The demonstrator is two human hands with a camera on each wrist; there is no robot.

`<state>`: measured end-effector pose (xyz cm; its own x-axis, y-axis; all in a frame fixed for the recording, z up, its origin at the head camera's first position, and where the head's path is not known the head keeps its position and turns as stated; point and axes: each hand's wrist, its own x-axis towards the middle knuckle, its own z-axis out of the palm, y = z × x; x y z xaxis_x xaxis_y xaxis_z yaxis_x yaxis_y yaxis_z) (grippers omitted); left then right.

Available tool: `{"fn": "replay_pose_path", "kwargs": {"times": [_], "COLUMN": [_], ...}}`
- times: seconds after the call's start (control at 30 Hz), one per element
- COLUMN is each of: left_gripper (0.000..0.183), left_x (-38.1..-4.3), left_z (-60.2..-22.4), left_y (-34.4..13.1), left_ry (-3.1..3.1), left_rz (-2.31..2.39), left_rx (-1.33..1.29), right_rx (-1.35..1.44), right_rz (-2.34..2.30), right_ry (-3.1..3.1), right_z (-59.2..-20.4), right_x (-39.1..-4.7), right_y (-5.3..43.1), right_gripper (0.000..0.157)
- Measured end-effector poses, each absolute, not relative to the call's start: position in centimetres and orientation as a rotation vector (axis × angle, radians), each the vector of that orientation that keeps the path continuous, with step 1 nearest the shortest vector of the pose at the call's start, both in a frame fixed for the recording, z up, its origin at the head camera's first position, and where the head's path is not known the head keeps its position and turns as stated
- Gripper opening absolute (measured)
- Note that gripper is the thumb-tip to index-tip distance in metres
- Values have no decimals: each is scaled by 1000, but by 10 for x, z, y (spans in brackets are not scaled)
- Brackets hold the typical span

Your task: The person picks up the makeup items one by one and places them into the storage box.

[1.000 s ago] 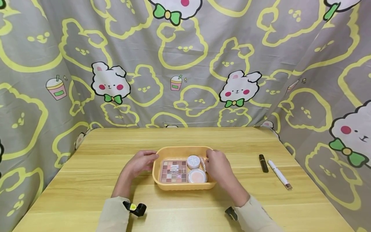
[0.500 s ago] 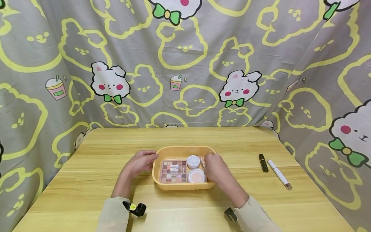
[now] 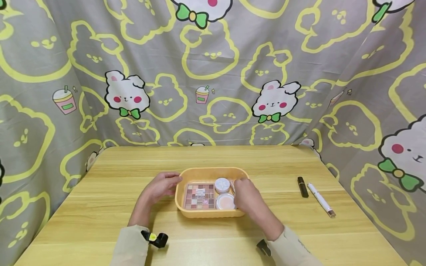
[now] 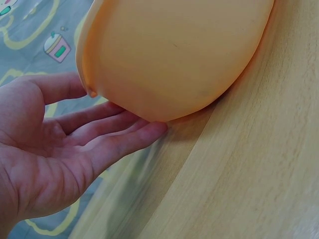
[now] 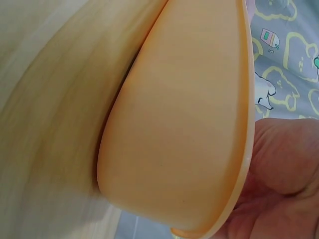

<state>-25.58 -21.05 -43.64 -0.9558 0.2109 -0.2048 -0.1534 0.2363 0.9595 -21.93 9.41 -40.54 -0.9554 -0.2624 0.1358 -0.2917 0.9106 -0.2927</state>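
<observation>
A yellow-orange plastic basket (image 3: 213, 213) stands on the table, its outer wall filling much of both wrist views. My left hand (image 4: 65, 144) is at the basket's left end, thumb at the rim and straight fingers touching the wall below. Over the right end, my right hand (image 3: 247, 197) reaches down inside the rim, fingertips hidden; I cannot tell what they hold. Inside lie an eyeshadow palette (image 3: 199, 201), a white round compact (image 3: 222, 185) with a star on its lid and a pale powder compact (image 3: 225, 202). A slender pale item (image 3: 232, 184) shows beside the right hand.
To the right, a short dark tube (image 3: 302, 187) and a longer white stick (image 3: 320, 199) with a brown end lie on the wooden table (image 3: 199, 244). A patterned grey curtain (image 3: 159, 44) encloses the back and sides.
My right hand has shifted slightly toward the front and left inside the basket's right end, covering more of the slender item. The left hand and the basket have stayed put.
</observation>
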Motion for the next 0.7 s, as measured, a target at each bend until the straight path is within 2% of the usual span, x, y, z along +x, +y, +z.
{"fn": "replay_pose_path", "kwargs": {"times": [0.53,0.7], "left_gripper": [57,56], "left_x": [-256,-256], "left_z": [-435,-437], "left_y": [-211,-211], "left_ry": [2225,2199], "left_rz": [1771,1794], "left_rx": [45,56], "right_rx": [443,504], "right_rz": [515,614], "right_ry": [-3013,-2903], "right_z": [-403,-399], "right_x": [-216,-216], "right_y": [93,93], "right_gripper": [24,34]}}
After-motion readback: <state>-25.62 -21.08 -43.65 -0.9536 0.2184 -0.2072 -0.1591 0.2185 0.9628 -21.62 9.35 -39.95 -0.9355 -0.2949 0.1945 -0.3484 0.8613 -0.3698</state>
